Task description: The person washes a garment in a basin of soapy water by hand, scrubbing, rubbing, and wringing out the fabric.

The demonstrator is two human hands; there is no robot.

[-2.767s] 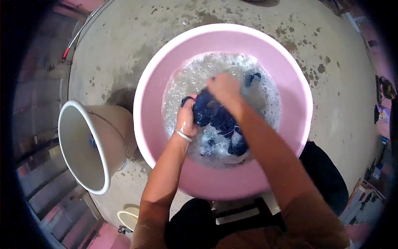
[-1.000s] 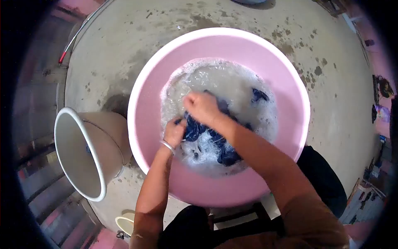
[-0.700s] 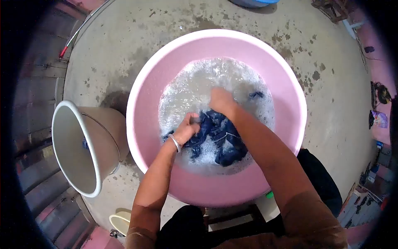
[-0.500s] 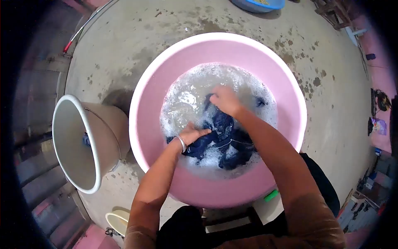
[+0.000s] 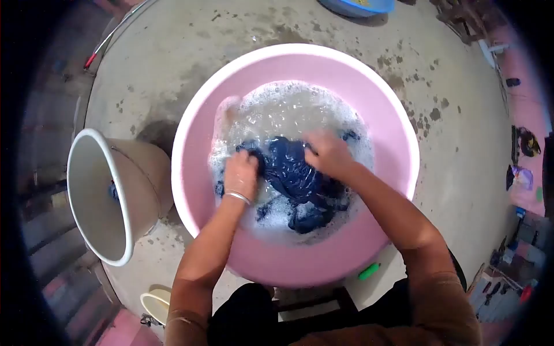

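Observation:
A wet dark blue garment (image 5: 291, 173) lies bunched in soapy water inside a large pink tub (image 5: 300, 262). My left hand (image 5: 241, 172), with a bangle on its wrist, is closed on the garment's left part, fingers curled into the cloth. On the other side, my right hand (image 5: 330, 153) grips the garment's upper right edge; motion blurs its fingers a little. Between my hands the cloth is spread at the water's surface, and its lower folds sit among white suds. What kind of garment it is, I cannot tell.
A large pale bucket (image 5: 147, 179) stands to the left of the tub, with something blue inside. A small cream basin (image 5: 154, 305) sits at lower left. A green object (image 5: 368, 271) lies by the tub's near right side. At the far edge is a blue basin (image 5: 358, 7).
My left hand has moved up and turned to grasp the cloth. My right hand has shifted slightly right and down. The garment is now spread wider between them.

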